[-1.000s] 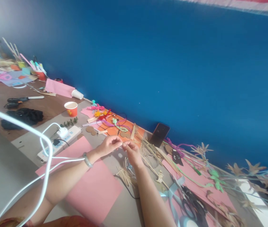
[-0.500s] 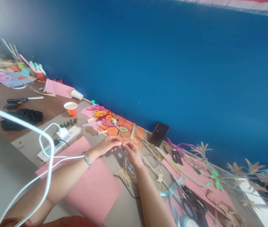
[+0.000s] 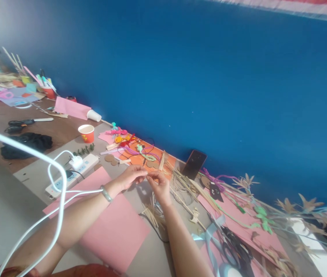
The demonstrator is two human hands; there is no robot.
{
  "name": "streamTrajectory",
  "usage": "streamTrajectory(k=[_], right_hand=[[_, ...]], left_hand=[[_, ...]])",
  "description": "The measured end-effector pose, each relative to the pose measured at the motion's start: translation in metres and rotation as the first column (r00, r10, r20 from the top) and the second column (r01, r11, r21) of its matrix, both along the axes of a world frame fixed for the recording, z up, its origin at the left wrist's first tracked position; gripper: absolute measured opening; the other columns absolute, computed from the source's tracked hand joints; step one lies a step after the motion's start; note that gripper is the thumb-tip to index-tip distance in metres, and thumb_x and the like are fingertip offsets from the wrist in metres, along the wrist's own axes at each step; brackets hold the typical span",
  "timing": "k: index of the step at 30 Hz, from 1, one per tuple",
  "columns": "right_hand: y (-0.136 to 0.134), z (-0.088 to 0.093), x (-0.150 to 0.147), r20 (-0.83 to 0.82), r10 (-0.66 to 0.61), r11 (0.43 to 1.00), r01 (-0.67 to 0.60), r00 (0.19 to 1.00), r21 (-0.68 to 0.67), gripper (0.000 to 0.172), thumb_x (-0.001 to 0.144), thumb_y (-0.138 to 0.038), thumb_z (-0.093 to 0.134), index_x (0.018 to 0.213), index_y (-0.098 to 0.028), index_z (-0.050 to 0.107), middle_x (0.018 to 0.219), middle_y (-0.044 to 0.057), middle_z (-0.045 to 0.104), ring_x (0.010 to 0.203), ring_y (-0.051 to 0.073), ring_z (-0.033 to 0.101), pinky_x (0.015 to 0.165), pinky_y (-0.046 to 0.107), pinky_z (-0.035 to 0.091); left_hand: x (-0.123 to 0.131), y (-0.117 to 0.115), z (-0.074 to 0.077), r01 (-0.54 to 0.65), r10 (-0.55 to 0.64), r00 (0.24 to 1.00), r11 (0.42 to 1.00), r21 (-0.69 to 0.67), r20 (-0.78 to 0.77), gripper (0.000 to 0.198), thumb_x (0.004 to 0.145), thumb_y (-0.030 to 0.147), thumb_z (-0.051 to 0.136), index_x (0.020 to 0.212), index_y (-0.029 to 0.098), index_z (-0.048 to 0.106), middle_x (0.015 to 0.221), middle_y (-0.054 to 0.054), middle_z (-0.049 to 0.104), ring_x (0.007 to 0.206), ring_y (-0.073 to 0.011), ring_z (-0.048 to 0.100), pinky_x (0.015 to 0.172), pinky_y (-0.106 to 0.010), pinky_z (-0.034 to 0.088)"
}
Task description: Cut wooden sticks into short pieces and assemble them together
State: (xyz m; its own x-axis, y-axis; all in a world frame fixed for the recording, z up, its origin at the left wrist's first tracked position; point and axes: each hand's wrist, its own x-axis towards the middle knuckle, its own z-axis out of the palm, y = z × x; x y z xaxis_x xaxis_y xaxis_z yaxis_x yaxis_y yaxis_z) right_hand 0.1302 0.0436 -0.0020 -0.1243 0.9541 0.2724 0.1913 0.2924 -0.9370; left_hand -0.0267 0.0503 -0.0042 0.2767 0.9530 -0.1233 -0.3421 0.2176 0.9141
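My left hand (image 3: 132, 177) and my right hand (image 3: 159, 185) meet fingertip to fingertip above the grey table, both pinched on a thin pale straw strip (image 3: 148, 175) that is hard to make out. A bracelet (image 3: 106, 194) circles my left wrist. Under my forearms lies a pink paper sheet (image 3: 114, 227). Loose straw pieces (image 3: 151, 213) are heaped just below my right hand.
A white power strip (image 3: 73, 171) with white cables sits to the left, a red paper cup (image 3: 87, 133) beyond it. A dark phone (image 3: 194, 164) leans on the blue wall. Scissors (image 3: 232, 246) and straw stars lie to the right; black scissors (image 3: 21, 124) and black cloth lie far left.
My right hand has lifted slightly and shifted toward the left hand; the fingertips stay together on the strip. Nothing else has moved.
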Motion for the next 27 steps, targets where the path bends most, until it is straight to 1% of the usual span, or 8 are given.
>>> streamTrajectory(k=[6,11,15,19,27], right_hand=[[0.000,-0.001,0.002,-0.013,-0.012,0.999,0.011,1.000,-0.046,0.016,0.071,-0.036,0.069,0.074,-0.020,0.068,0.073,0.004,0.068,0.068,0.018,0.059,0.070,0.033,0.046],[0.003,-0.003,0.004,-0.068,0.015,0.996,-0.021,0.998,-0.091,0.019,0.073,-0.038,0.068,0.072,-0.019,0.066,0.066,0.002,0.064,0.061,0.015,0.054,0.060,0.028,0.043],[0.001,0.001,0.003,-0.131,0.041,0.987,-0.061,0.990,-0.147,0.019,0.075,-0.037,0.067,0.070,-0.019,0.064,0.062,-0.001,0.059,0.055,0.012,0.048,0.058,0.025,0.039],[0.001,0.004,0.004,-0.182,0.063,0.977,-0.097,0.981,-0.188,0.019,0.075,-0.037,0.067,0.072,-0.019,0.062,0.065,-0.001,0.059,0.056,0.011,0.046,0.058,0.025,0.039],[0.007,-0.003,0.010,-0.219,0.089,0.969,-0.136,0.972,-0.207,0.023,0.073,-0.040,0.067,0.069,-0.019,0.059,0.063,-0.001,0.057,0.056,0.011,0.046,0.058,0.025,0.037]], left_hand=[[-0.001,0.001,-0.002,-0.006,0.007,0.999,1.000,0.020,-0.041,0.025,0.065,0.035,0.071,0.068,0.012,0.061,0.047,0.003,0.052,0.041,-0.0060,0.045,0.039,-0.017,0.028],[0.001,0.000,-0.004,-0.044,0.053,0.994,0.994,0.096,-0.095,0.027,0.065,0.037,0.071,0.071,0.011,0.065,0.049,0.001,0.057,0.043,-0.0074,0.048,0.041,-0.018,0.033],[0.001,-0.003,0.000,-0.069,0.090,0.988,0.985,0.157,-0.129,0.026,0.068,0.038,0.070,0.071,0.012,0.066,0.058,-0.001,0.063,0.046,-0.0073,0.050,0.043,-0.019,0.036],[0.000,-0.006,0.006,-0.069,0.106,0.978,0.977,0.201,-0.178,0.026,0.070,0.038,0.067,0.069,0.012,0.066,0.060,-0.002,0.063,0.047,-0.0069,0.049,0.044,-0.019,0.037],[-0.002,-0.001,0.000,-0.049,0.078,0.980,0.986,0.157,-0.185,0.027,0.070,0.038,0.067,0.068,0.012,0.063,0.057,-0.001,0.060,0.045,-0.0073,0.050,0.043,-0.019,0.036]])
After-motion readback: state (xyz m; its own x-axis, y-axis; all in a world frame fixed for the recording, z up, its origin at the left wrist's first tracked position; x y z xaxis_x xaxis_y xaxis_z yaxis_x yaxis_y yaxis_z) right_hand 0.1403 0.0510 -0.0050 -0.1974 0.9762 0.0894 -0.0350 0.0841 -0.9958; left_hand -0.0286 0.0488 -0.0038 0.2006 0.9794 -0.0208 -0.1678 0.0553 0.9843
